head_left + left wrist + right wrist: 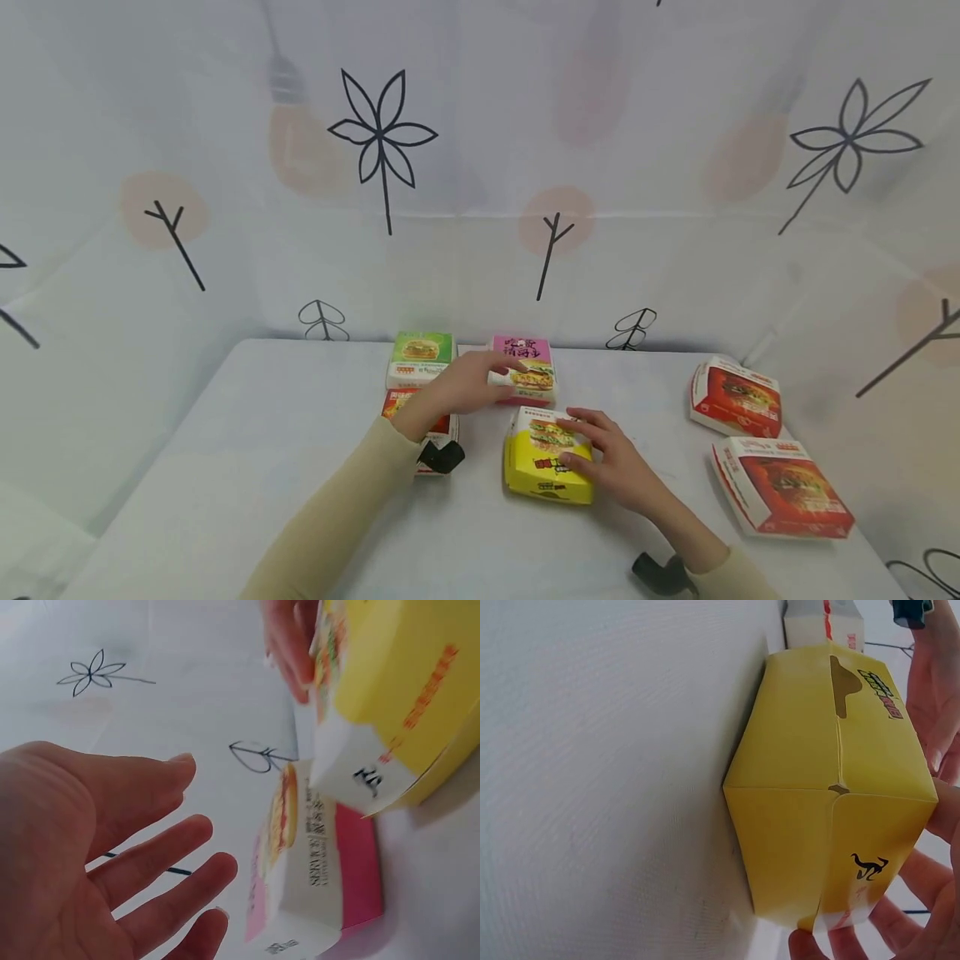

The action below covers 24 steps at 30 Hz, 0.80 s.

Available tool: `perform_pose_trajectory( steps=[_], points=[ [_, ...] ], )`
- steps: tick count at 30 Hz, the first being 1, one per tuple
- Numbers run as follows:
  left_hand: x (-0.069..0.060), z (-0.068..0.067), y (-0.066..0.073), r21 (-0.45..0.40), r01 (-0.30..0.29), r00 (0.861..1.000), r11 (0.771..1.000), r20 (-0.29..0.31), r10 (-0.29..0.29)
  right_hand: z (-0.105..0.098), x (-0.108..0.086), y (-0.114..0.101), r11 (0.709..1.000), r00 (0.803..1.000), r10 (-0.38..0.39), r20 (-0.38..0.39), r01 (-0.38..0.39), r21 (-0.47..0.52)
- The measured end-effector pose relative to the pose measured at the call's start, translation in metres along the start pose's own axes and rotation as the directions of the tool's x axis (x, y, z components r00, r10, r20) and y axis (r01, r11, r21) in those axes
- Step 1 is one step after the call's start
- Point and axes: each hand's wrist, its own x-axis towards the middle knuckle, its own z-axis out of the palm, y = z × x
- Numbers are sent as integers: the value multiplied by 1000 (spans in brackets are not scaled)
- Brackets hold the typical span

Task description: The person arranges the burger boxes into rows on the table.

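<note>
A yellow burger box [551, 467] with a white lid end lies in the middle of the table. My right hand [622, 467] holds it from the right, thumb over the top and the other fingers curled at the far side, seen in the right wrist view. My left hand [468, 383] is by a pink and white burger box [531, 350] behind the yellow one. Its fingers are spread and loosely bent; in the left wrist view they stand apart from the pink box [360, 870] with nothing between them.
A green and white box [422, 346] stands at the back, left of the pink one. In front of it, a red and white box [442, 427] is partly hidden by my left arm. Two red and white boxes [738, 400] [795, 492] lie along the table's right edge.
</note>
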Motion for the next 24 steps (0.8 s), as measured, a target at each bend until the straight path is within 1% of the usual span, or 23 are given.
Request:
perform_pose_trajectory(
  steps=[5,8,12,15,18,22,24],
  points=[
    [-11,9,2,-54,-31,998,998,52,34,-2,1,-2,1000,1000,-3,-10,3,-2],
    [-18,14,4,-45,-57,995,997,81,61,-2,2,-3,1000,1000,10,-14,-9,17],
    [-24,21,5,-9,-89,989,996,116,90,-1,3,-4,999,999,23,-25,-22,44],
    [-27,26,7,21,-93,987,995,133,90,0,3,-4,998,999,28,-33,-27,50],
    [-29,29,9,39,-76,989,996,133,71,0,3,-3,998,999,32,-42,-30,48],
    [-32,30,10,33,-45,992,998,123,41,0,2,-1,998,999,28,-40,-25,61],
    [-34,30,8,21,-39,991,999,127,36,-1,1,1,997,999,22,-35,-19,68]
  ],
)
